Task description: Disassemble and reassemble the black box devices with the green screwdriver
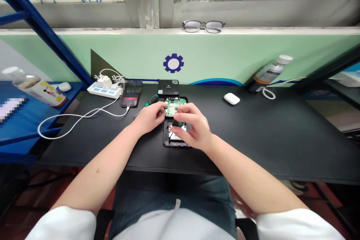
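A green circuit board (174,104) lies in a black housing at the middle of the black table (281,135). In front of it sits a second black housing half (172,139) with a pale metal plate inside. My left hand (150,117) rests at the board's left edge, fingers curled and touching it. My right hand (191,125) hovers over the nearer housing, fingers pinched on a small dark part I cannot make out. A green-handled screwdriver (149,102) lies just left of the board.
A black box (168,87) stands behind the board. A phone (129,96), a white power strip (104,87) and a white cable (75,120) are at the left. White earbud case (231,98) and a bottle (268,72) are at the right. Glasses (203,26) rest on the ledge.
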Demonstrator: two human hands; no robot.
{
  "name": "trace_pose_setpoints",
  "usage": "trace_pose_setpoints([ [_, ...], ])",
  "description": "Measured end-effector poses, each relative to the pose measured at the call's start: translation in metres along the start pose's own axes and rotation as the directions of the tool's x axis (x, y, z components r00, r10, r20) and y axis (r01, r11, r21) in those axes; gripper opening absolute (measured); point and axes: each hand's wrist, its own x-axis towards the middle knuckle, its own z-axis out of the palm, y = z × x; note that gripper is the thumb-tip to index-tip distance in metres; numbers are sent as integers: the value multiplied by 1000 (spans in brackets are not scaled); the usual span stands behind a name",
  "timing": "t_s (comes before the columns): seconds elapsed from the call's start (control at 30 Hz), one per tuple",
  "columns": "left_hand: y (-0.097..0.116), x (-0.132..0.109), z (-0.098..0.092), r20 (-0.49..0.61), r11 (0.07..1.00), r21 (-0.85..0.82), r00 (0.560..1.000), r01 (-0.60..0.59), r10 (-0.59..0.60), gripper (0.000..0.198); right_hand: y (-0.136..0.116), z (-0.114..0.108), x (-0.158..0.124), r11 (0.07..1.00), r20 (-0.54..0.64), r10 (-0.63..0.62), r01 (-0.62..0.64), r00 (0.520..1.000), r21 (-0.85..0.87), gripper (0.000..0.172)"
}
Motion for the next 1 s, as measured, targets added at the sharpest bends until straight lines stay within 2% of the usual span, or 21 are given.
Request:
trace_pose_setpoints([
  [0.1,1,0,1,-22,994,-111,1000,-1,-1,28,2,0,-2,1000,-15,11,-12,1000,-10,42],
  [0.27,4,1,-2,-60,975,-222,997,29,-43,30,7,4,-6,1000,38,21,-20,999,-20,54],
  [0.33,6,1,-4,-26,948,-315,998,49,-61,32,11,3,-8,1000,10,22,-22,1000,-16,61],
  [0.4,6,0,-6,63,899,-429,996,88,-67,37,17,1,-10,999,-76,36,-37,996,-13,66],
  [0.5,5,0,-6,192,831,-535,980,152,-55,44,26,-4,-11,992,-277,124,-126,953,12,63],
  [0.6,4,0,-4,228,799,-576,972,175,-49,48,32,-4,-12,969,-406,238,-242,882,42,58],
  [0.7,5,0,-3,245,789,-586,968,185,-44,45,34,-1,-15,948,-424,303,-315,854,43,57],
  [0.83,8,0,-3,254,791,-583,966,186,-39,39,36,2,-18,931,-401,361,-353,842,95,59],
  [1.0,11,0,-2,253,799,-570,966,191,-50,33,36,1,-18,906,-417,421,-390,806,162,60],
])
